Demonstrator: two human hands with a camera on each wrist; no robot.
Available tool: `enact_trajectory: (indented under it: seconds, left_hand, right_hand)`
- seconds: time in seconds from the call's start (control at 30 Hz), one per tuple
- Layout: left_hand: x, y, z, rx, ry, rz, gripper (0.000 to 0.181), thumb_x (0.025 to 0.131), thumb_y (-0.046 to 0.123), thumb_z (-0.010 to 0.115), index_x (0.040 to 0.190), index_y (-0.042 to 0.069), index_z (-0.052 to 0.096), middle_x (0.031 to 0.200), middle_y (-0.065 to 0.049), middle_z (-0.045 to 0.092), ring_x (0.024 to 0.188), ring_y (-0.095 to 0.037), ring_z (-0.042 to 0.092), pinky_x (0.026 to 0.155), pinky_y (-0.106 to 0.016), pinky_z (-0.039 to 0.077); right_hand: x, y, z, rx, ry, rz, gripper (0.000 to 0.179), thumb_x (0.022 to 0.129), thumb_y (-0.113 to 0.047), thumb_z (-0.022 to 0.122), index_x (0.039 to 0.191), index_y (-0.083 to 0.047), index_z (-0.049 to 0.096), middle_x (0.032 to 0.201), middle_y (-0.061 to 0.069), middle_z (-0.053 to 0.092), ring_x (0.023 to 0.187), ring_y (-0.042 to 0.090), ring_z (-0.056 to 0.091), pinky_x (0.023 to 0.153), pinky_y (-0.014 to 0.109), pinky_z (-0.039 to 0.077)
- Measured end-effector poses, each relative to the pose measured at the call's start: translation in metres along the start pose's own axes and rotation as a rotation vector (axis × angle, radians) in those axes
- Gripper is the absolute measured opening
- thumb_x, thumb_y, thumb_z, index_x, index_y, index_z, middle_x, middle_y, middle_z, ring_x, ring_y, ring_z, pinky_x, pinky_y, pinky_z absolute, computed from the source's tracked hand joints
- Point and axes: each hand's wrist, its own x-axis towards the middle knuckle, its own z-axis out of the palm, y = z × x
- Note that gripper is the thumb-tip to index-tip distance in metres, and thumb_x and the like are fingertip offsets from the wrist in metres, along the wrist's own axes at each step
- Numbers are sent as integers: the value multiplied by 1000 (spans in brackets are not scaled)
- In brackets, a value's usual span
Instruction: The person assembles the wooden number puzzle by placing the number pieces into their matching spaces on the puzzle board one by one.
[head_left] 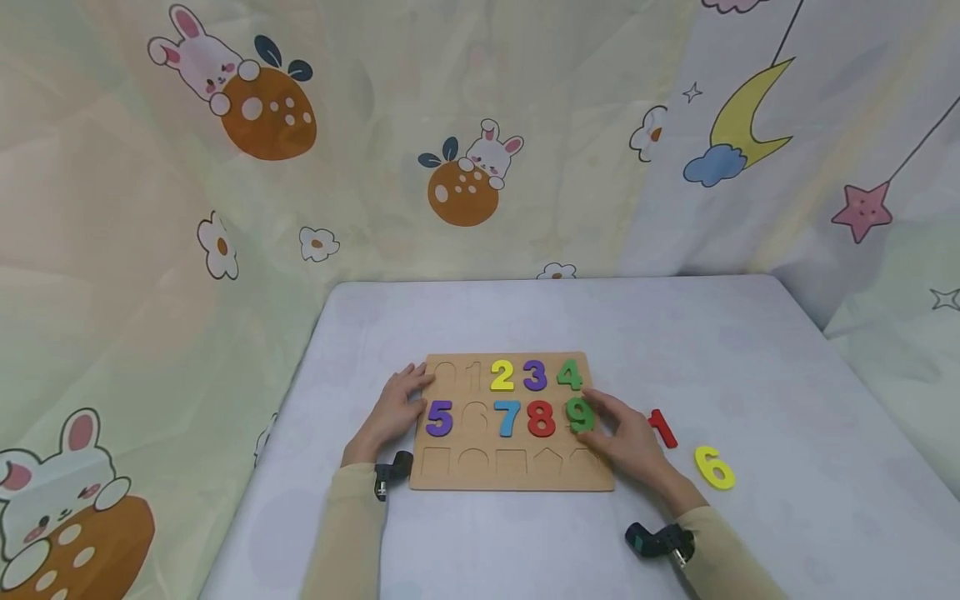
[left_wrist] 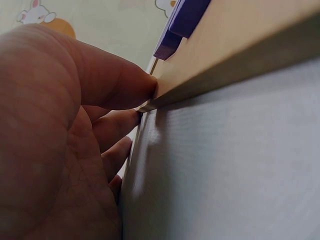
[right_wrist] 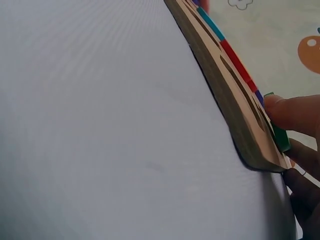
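A wooden number board [head_left: 517,481] lies flat on the table. My left hand [head_left: 395,410] grips its left edge, the thumb [left_wrist: 120,77] on the top face and the other fingers along the side. At the right of the middle row, my right hand [head_left: 626,433] pinches a green number 9 [head_left: 570,413] between thumb and index finger. In the right wrist view the green piece [right_wrist: 281,137] stands slightly tilted above the board. A purple 5 [head_left: 438,430], blue 7 [head_left: 507,417] and red 8 [head_left: 541,419] sit in the same row.
The top row holds a yellow 2 [head_left: 502,385], purple 3 [head_left: 536,376] and green 4 [head_left: 570,377]; outlined recesses for 0, 1 and 6 show. A red 1 [head_left: 663,429] and a yellow 6 [head_left: 701,460] lie on the white-covered table [head_left: 510,546] to the right. A printed cloth [head_left: 360,150] hangs behind.
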Motion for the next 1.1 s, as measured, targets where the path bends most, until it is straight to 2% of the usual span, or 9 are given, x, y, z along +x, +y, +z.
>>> enact_trajectory:
  seconds: [0.23, 1.1]
  left_hand:
    - [1, -2, 0, -6, -3, -25, 48, 90, 7, 56, 138, 7, 55, 157, -6, 33, 150, -25, 15, 123, -42, 2]
    - [2, -3, 2, 13, 0, -21, 48, 90, 7, 57, 138, 8, 55, 157, -5, 34, 150, -24, 16, 124, -41, 3]
  right_hand:
    - [2, -1, 2, -18, 19, -40, 70, 78, -19, 83, 140, -13, 52, 139, 8, 57, 132, 31, 48, 108, 52, 42]
    - [2, -4, 3, -60, 12, -16, 69, 78, -21, 83, 139, -12, 53, 140, 9, 56, 134, 32, 46, 108, 54, 41]
